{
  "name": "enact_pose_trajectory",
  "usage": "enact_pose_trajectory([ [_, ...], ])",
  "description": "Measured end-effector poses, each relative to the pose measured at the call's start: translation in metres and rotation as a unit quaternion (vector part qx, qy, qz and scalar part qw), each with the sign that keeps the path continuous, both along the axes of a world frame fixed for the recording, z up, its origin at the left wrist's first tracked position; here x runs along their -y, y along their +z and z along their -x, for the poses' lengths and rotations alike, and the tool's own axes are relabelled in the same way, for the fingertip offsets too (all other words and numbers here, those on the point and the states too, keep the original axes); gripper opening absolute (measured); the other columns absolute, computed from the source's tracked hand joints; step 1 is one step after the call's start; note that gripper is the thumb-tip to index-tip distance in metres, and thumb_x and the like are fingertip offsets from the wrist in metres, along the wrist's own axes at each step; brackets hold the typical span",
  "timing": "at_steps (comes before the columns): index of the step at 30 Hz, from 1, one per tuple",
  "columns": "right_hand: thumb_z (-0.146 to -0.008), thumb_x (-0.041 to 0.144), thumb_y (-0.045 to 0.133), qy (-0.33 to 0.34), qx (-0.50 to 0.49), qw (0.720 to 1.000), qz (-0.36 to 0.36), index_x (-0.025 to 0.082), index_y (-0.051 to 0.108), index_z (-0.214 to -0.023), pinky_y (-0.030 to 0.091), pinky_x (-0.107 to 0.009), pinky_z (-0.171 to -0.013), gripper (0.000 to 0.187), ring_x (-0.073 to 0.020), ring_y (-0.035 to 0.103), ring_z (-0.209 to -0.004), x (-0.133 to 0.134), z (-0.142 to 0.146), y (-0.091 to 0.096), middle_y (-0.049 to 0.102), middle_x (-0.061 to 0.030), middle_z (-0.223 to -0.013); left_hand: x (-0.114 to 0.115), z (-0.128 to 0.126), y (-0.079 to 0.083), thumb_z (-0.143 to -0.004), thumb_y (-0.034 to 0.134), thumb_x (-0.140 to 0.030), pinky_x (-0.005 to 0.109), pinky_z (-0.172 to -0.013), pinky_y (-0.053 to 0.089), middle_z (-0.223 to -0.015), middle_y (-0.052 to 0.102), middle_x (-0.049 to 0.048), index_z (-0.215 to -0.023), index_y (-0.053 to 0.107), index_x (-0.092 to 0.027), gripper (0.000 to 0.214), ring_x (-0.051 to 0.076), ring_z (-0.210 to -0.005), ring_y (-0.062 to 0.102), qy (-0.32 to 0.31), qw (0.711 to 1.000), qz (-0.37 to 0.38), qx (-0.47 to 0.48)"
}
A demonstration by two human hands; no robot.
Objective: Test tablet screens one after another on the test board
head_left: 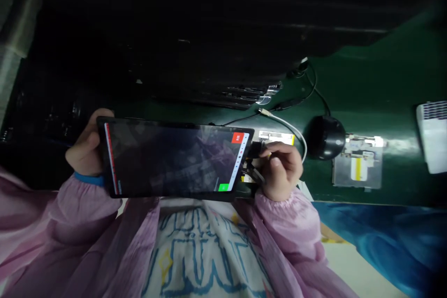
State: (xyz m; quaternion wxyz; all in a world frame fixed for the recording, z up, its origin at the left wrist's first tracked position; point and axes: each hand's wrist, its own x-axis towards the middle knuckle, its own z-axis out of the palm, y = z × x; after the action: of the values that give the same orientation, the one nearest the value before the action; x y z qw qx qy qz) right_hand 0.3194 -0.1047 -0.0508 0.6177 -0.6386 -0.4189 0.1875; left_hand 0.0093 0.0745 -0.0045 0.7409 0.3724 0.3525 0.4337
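Note:
A tablet with a dark, reflective screen is held sideways over the front edge of the bench. Its screen shows a red strip at the left, and a red block, a green block and a white bar at the right. My left hand grips the tablet's left edge, thumb toward the front. At the opposite edge, my right hand pinches a small black part that looks like a connector. Whether this part is plugged into the tablet, I cannot tell. Beneath the right fingers lies a board with yellow and silver parts, partly hidden.
A white cable curves behind my right hand, its plug free. To the right are a round black device on a black cord, a silver opened unit and a white vented object. Large black shapes fill the back of the green bench.

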Motion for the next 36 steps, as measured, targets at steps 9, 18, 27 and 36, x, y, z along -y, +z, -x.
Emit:
enact_pose_trajectory([
  [9,-0.073,0.048,0.065,0.234,0.265,0.925,0.135,0.018,0.001,-0.147,0.025,-0.061,-0.109,0.102,-0.0375,0.026,-0.135,0.019,0.01,0.023,0.025,-0.019,-0.143,-0.002,-0.002,0.003,-0.071,0.065,-0.032,0.032,-0.058,0.041,-0.064,0.061,0.0007,-0.086,0.058,-0.017,0.022,0.017,-0.057,0.052,0.005,0.998,-0.008,-0.067],
  [18,-0.088,0.04,0.051,0.057,0.263,0.949,0.166,0.017,0.031,-0.135,0.038,-0.05,-0.1,0.056,-0.0286,0.05,-0.118,0.029,-0.042,0.007,0.053,-0.0162,-0.127,-0.002,-0.007,0.008,-0.07,0.063,-0.03,0.04,-0.08,0.047,-0.066,0.064,0.003,-0.092,0.062,-0.013,0.028,0.023,-0.074,0.06,0.044,0.998,0.004,-0.053],
  [27,-0.092,0.041,0.045,0.077,0.433,0.874,0.207,0.016,0.04,-0.134,0.022,-0.057,-0.106,0.049,-0.0319,0.048,-0.121,0.019,-0.032,0.007,0.059,-0.0161,-0.123,-0.003,-0.002,0.007,-0.074,0.063,-0.031,0.039,-0.073,0.049,-0.075,0.068,0.0031,-0.098,0.06,-0.014,0.03,0.019,-0.061,0.059,0.025,0.997,0.019,-0.064],
  [36,-0.089,0.026,0.049,0.157,0.421,0.87,0.203,0.02,0.052,-0.124,0.023,-0.057,-0.106,0.036,-0.031,0.043,-0.124,0.012,-0.04,0.023,0.056,-0.011,-0.127,-0.012,0.001,0.004,-0.06,0.07,-0.032,0.044,-0.082,0.051,-0.069,0.067,0.0034,-0.094,0.065,-0.017,0.037,0.03,-0.088,0.062,0.007,0.997,0.004,-0.083],
])
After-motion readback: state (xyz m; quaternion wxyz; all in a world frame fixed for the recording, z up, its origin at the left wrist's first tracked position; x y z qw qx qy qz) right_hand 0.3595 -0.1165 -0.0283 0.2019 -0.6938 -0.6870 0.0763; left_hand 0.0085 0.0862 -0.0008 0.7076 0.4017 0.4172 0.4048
